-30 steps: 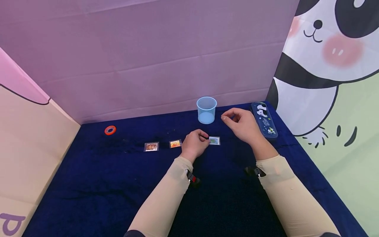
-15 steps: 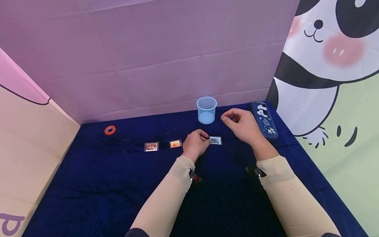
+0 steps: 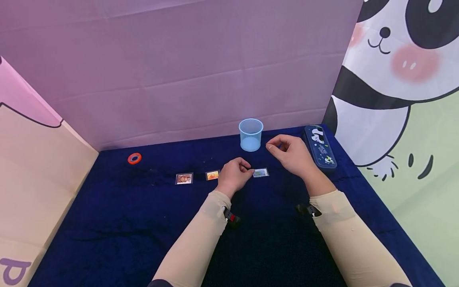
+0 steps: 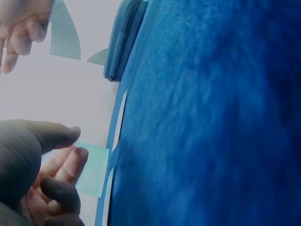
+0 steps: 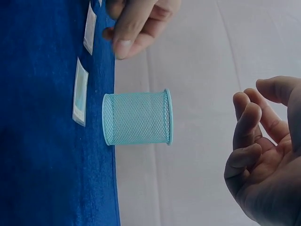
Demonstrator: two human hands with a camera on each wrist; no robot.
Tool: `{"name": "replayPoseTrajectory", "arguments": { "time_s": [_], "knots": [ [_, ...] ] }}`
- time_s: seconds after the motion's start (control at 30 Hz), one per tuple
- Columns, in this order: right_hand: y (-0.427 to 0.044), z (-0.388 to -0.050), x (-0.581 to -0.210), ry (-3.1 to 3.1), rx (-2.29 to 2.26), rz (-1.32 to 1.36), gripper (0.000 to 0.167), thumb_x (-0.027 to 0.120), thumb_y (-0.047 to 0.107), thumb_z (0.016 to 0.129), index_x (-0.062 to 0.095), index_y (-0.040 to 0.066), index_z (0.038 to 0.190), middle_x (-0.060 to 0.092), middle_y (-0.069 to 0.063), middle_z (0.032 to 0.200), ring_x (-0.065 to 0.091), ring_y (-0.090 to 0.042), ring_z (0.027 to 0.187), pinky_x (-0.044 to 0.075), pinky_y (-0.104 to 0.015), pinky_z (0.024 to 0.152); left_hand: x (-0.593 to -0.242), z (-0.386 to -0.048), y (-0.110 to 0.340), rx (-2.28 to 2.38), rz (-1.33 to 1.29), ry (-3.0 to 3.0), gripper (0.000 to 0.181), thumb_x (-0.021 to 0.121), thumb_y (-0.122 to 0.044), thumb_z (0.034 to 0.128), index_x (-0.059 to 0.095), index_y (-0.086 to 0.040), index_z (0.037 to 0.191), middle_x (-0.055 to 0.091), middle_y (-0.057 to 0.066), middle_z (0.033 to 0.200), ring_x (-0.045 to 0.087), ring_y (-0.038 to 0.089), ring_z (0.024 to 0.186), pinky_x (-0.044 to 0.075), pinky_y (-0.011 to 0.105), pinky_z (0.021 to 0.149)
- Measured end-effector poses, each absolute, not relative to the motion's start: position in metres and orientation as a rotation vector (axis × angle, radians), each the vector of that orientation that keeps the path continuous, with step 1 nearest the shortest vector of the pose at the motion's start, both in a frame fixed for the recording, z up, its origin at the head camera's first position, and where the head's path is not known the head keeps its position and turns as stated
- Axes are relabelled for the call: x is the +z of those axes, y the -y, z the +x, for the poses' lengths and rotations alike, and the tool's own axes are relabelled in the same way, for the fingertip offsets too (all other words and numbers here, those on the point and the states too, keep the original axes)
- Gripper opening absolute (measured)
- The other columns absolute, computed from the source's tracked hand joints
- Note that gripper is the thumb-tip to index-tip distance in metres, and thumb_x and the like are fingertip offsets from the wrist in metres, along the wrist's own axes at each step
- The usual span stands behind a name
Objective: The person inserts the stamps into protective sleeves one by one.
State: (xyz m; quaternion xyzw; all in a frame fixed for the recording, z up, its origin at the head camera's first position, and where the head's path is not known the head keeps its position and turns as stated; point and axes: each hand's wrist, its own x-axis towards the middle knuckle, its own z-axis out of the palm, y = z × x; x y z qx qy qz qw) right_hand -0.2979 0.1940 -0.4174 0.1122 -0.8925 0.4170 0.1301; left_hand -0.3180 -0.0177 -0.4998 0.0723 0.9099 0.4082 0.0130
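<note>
My left hand (image 3: 234,175) hovers at the left end of a small picture card in a clear sleeve (image 3: 261,172), which lies flat on the blue cloth. In the left wrist view the thumb and forefinger (image 4: 70,136) of that hand are bent towards each other with a gap and nothing between them. Left of this hand lie an orange card (image 3: 212,175) and a reddish card (image 3: 184,179), the orange one partly covered. My right hand (image 3: 290,155) is held in the air near the blue mesh cup (image 5: 138,117), fingers loosely bent and holding nothing.
A dark blue panda pencil case (image 3: 320,147) lies at the right edge behind my right hand. An orange-red ring-shaped roll (image 3: 134,158) rests at the far left. Fabric walls (image 3: 179,79) stand behind and on both sides of the table.
The card has slid slightly to the right beside my left hand. That hand moved right with it, then drew back a little to the left. My right hand has hardly moved.
</note>
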Motion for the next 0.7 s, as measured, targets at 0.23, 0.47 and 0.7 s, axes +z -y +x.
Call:
{"name": "replayPoseTrajectory", "arguments": {
  "time_s": [0.23,0.47,0.7],
  "knots": [
    [-0.198,-0.297,-0.413,2.520,1.279,0.335,0.019,0.070,0.031,0.103,0.078,0.015,0.108,0.064,-0.007,0.083,0.053,-0.027,0.068,0.044,-0.032,0.055,-0.497,-0.311,0.041,1.319,0.451,-2.947,0.010,0.072,-0.039,0.1003,0.071,-0.031,0.095,0.064,-0.014,0.086,0.057,0.011,0.076,0.048,0.032,0.067],
    [-0.203,-0.295,-0.422,2.592,1.213,0.386,0.018,0.069,0.031,0.103,0.077,0.016,0.109,0.063,-0.004,0.084,0.053,-0.026,0.070,0.043,-0.034,0.056,-0.482,-0.301,0.071,1.270,0.537,-3.013,0.008,0.070,-0.039,0.1015,0.072,-0.031,0.099,0.062,-0.015,0.085,0.051,0.014,0.064,0.041,0.033,0.056],
    [-0.222,-0.268,-0.442,2.647,1.084,0.376,0.016,0.066,0.032,0.105,0.075,0.019,0.108,0.063,-0.002,0.081,0.054,-0.023,0.068,0.043,-0.033,0.056,-0.477,-0.287,0.100,1.241,0.679,-3.063,0.007,0.069,-0.036,0.1021,0.072,-0.030,0.098,0.062,-0.016,0.086,0.052,0.009,0.064,0.043,0.031,0.056]
  ]
}}
